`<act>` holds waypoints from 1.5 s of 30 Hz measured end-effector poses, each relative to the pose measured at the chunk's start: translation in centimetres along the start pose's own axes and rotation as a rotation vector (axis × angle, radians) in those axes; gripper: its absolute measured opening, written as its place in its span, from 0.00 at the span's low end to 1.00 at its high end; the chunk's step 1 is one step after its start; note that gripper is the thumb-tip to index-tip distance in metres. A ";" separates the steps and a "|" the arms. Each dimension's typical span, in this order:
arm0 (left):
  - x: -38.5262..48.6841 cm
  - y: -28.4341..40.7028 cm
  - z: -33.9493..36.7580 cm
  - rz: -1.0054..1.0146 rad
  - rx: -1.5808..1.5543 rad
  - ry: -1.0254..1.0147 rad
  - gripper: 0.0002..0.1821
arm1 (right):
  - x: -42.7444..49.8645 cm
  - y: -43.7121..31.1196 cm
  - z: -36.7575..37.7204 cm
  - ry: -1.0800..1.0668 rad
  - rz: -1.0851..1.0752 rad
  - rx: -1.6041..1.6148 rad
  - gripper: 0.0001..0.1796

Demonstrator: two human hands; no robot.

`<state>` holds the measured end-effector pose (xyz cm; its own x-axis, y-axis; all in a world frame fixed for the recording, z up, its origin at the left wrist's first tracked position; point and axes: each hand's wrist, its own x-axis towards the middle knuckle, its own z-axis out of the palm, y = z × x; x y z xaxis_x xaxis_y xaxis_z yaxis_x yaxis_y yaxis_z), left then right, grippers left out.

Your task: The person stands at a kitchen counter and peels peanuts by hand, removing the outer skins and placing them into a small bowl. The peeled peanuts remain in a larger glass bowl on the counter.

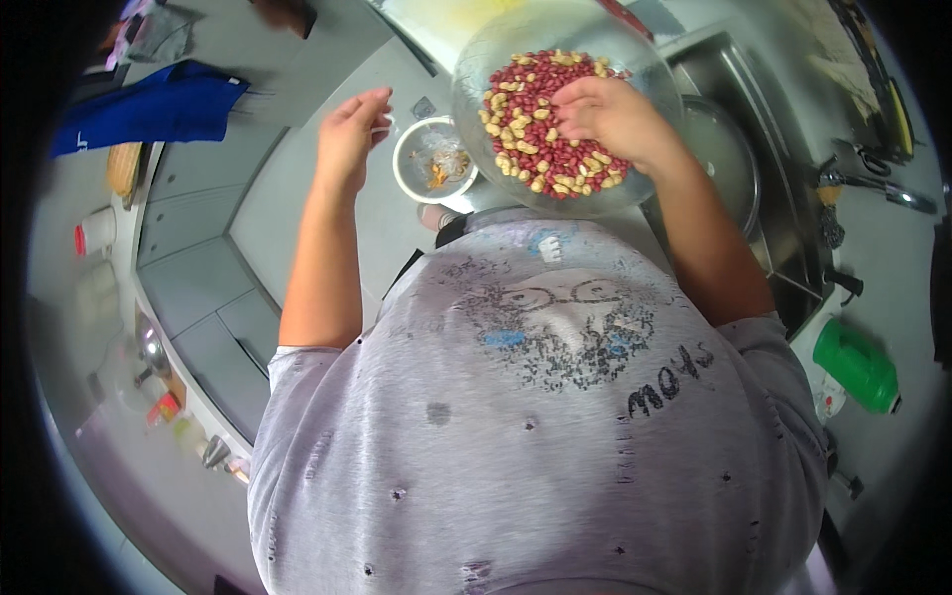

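Observation:
A large, see-through-looking bowl (476, 82) stands before me. It holds red-skinned peanut kernels (532, 97) mixed with peanuts in their shells (513, 134). Over the bowl's right part, my right hand (606, 119) has its bent fingertips close to the peanuts; whether they pinch anything is hidden. My left hand (353, 134) is raised to the left of the bowl, its fingers loosely curled and apart, with nothing visible in them. Between that hand and the bowl, lower down, a white-rimmed waste bin (401, 178) contains clear plastic and orange-brown scraps.
To the right is a metal sink (788, 260) with a round basin (732, 156) in it. A red-handled tool (626, 18) lies behind the bowl. A green bottle (855, 368) stands at right. Grey cabinets (201, 201) line the left, with a blue cloth (160, 108) above.

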<state>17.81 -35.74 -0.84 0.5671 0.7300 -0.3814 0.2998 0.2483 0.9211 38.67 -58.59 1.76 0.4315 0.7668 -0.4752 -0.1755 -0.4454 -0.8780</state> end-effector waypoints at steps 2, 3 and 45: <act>-0.3 -1.7 -1.9 -0.144 -0.064 0.051 0.11 | 1.2 -1.3 2.7 -0.202 -0.079 -0.016 0.12; -0.4 -2.5 -2.6 -0.141 -0.084 0.062 0.11 | 1.9 -2.0 4.1 -0.291 -0.106 -0.059 0.12; -5.5 2.9 11.3 -0.183 -0.326 -0.735 0.16 | -2.6 -0.7 0.7 0.210 -0.848 -0.330 0.09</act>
<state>24.25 -46.29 3.07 0.9220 0.0854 -0.3775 0.2629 0.5776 0.7728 37.05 -59.93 3.55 0.4570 0.8109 0.3654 0.5180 0.0913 -0.8505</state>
